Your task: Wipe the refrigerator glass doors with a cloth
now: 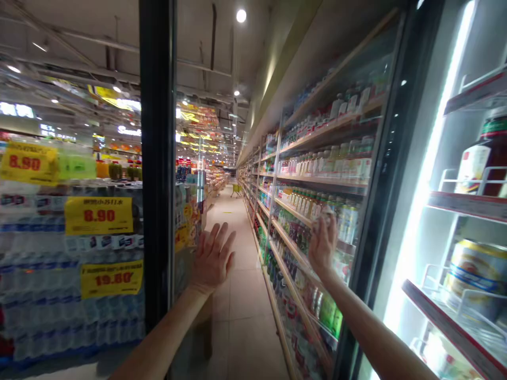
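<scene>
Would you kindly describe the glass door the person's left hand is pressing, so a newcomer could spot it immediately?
Start at the lit open refrigerated case on the right of the supermarket aisle. Swung out on its left stands the tall black-framed glass door, with the left hand flat against its pane. Unlike the closed glass door under the right hand, yellow price signs show through it.

Yellow price signs (98,215) over stacked water packs (71,306) — aisle floor (241,295) beyond.

Long supermarket aisle (237,274), beige tiled floor; stocked drink shelves (301,211) right; ceiling spotlights (241,15) overhead.
</scene>
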Tool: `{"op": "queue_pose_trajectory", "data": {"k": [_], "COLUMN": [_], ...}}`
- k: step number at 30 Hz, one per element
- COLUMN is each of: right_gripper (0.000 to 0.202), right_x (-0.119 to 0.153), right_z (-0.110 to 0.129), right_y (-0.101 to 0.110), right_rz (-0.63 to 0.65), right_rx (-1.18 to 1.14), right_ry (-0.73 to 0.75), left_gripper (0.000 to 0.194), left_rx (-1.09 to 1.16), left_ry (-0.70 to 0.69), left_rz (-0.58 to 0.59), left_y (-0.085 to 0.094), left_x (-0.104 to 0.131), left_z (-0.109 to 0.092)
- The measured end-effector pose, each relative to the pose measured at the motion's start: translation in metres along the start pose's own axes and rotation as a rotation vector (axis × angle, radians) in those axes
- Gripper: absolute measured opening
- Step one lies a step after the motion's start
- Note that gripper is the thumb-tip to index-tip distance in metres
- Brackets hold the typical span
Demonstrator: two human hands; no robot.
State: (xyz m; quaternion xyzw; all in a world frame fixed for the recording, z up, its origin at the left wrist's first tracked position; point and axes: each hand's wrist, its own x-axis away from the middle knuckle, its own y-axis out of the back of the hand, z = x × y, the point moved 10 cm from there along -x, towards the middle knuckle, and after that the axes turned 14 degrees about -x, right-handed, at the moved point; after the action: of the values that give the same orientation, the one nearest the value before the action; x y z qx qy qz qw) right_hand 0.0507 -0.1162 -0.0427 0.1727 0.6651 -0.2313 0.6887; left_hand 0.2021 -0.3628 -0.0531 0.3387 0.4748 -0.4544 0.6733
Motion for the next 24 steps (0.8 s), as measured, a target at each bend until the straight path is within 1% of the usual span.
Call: {"op": "queue_pose_trajectory", "data": {"k": [2,3,4,5,6,7,8,10,11,12,13,14,15,16,17,18,19,20,21,22,24], "right_gripper": [0.059,0.059,0.058,0.057,0.054,0.052,0.05,0.05,0.052,0.053,0.053,0.053,0.053,0.052,0.052,0.051,0.051,0.049,0.048,0.045,0.045], "right_x": [0.012,0.02,0.023,0.018,0.005,-0.017,-0.043,-0.093,-0.109,-0.119,-0.126,-0.132,-0.135,-0.134,-0.127,-0.113,-0.099,-0.089,-0.089,-0.1,-0.133], "right_z": [0.063,0.084,0.096,0.096,0.085,0.065,0.038,-0.02,-0.042,-0.053,-0.053,-0.04,-0.018,0.012,0.044,0.071,0.089,0.093,0.084,0.063,-0.002], "right_y": [-0.034,-0.045,-0.051,-0.051,-0.047,-0.039,-0.027,0.001,0.012,0.018,0.017,0.011,-0.001,-0.017,-0.034,-0.05,-0.06,-0.063,-0.06,-0.049,-0.01], "right_rz": [0.206,0.297,0.358,0.376,0.352,0.282,0.175,-0.092,-0.214,-0.306,-0.347,-0.332,-0.264,-0.148,-0.004,0.142,0.264,0.344,0.366,0.316,0.077], "right_rx": [-0.064,-0.086,-0.098,-0.096,-0.083,-0.061,-0.036,-0.01,-0.008,-0.009,-0.01,-0.013,-0.016,-0.022,-0.032,-0.042,-0.047,-0.043,-0.03,-0.013,0.026], "right_ry": [0.273,0.397,0.49,0.536,0.526,0.455,0.339,0.008,-0.147,-0.261,-0.311,-0.285,-0.19,-0.034,0.159,0.35,0.503,0.585,0.581,0.484,0.141], "left_gripper": [0.051,0.051,0.05,0.05,0.049,0.049,0.049,0.049,0.049,0.048,0.047,0.046,0.046,0.045,0.045,0.044,0.044,0.044,0.044,0.044,0.044], "left_rx": [0.0,-0.001,0.0,0.005,0.013,0.019,0.02,0.021,0.024,0.026,0.028,0.03,0.031,0.03,0.03,0.034,0.044,0.052,0.058,0.062,0.065], "left_ry": [-0.001,-0.002,-0.002,0.003,0.011,0.018,0.018,0.019,0.022,0.024,0.025,0.025,0.022,0.016,0.012,0.01,0.01,0.012,0.017,0.022,0.032], "left_rz": [-0.005,0.004,0.015,0.027,0.036,0.041,0.04,0.032,0.027,0.023,0.018,0.011,0.004,-0.001,-0.005,-0.011,-0.018,-0.024,-0.028,-0.03,-0.033], "left_y": [0.002,0.002,0.001,0.001,0.0,0.0,0.001,0.002,0.003,0.003,0.004,0.004,0.005,0.005,0.005,0.006,0.006,0.007,0.007,0.008,0.008], "left_x": [0.0,0.0,0.0,0.0,0.0,0.0,0.001,0.001,0.0,0.0,0.0,0.0,0.0,0.0,0.0,0.0,0.0,0.0,0.0,0.0,0.0], "left_z": [0.0,0.0,0.0,0.001,0.001,0.001,0.001,0.0,0.0,0.0,0.0,0.001,0.001,0.001,0.001,0.002,0.002,0.003,0.003,0.003,0.003]}}
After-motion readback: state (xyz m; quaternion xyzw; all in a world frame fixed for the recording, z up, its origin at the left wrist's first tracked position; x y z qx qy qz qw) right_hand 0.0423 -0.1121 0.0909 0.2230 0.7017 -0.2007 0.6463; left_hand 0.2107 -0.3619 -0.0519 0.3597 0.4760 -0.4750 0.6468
